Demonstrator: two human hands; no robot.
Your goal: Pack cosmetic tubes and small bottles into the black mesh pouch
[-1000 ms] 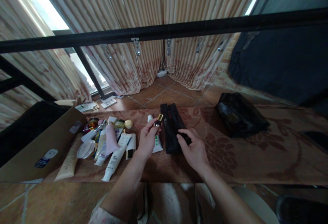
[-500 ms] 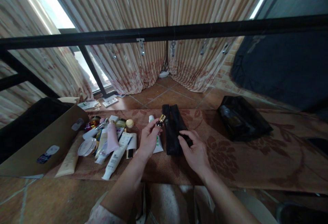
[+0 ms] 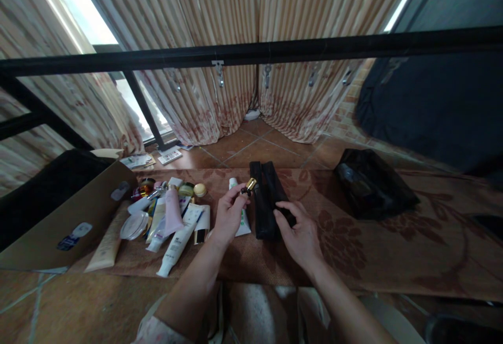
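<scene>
Now, right hand (image 3: 301,233): fingers curved, thumb and forefinger close together at the right edge of the black pouch (image 3: 264,218); cannot tell whether they pinch fabric or only rest.
Left hand (image 3: 230,214): pinching the small gold-capped dark bottle (image 3: 249,187), cap tilted up and rightward, just beside the pouch's left side.
Bottle risk: short and glossy, probably slick; a loose pinch could let it slip and roll across the cloth-covered surface (image 3: 265,262).
Pouch risk: soft, likely to slide or fold if the right hand lets it go slack.
White-and-green tube (image 3: 243,226): partly behind the left hand, near the pouch; a low wrist might nudge it.
Cosmetics heap, left: pink tube (image 3: 173,212) leaning over others, white tube (image 3: 178,242) near the front edge; an elbow knock could spill either.
Black bag (image 3: 373,184): farther right, well apart.
Beyond: black rail (image 3: 243,55), patterned curtains (image 3: 220,8).
</scene>
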